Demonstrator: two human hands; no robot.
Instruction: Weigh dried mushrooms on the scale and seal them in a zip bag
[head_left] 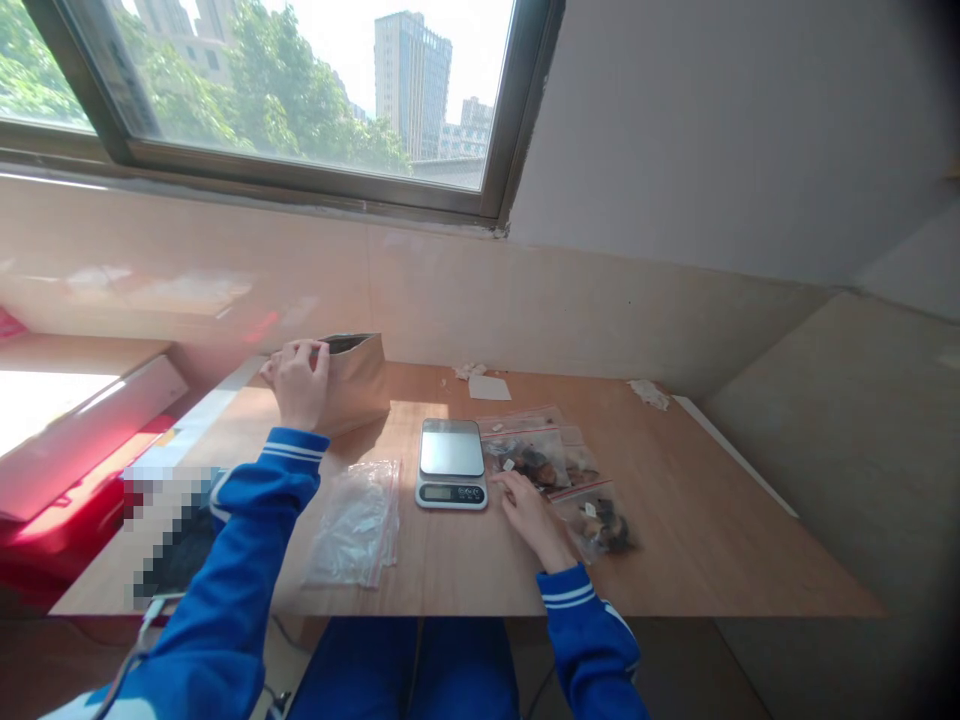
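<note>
At the back left of the table stands a brown paper bag [356, 388] with its top open. My left hand [300, 380] is closed on the near-left edge of its mouth. A kitchen scale [451, 463] with a steel plate and a small display sits mid-table, nothing on its plate. Just right of its buttons rests my right hand [531, 512], fingers stretched out and apart, holding nothing. Beyond and beside that hand lie several zip bags [536, 455] with dark brown pieces inside. One such filled zip bag [600, 525] is closest to my right wrist.
A stack of clear zip bags [356, 525] lies left of the scale. White paper [489, 388] and crumpled tissue [649, 394] lie toward the wall. A blurred dark object [180, 545] with a cable is by my left forearm. Red boxes [67, 510] stand at the left.
</note>
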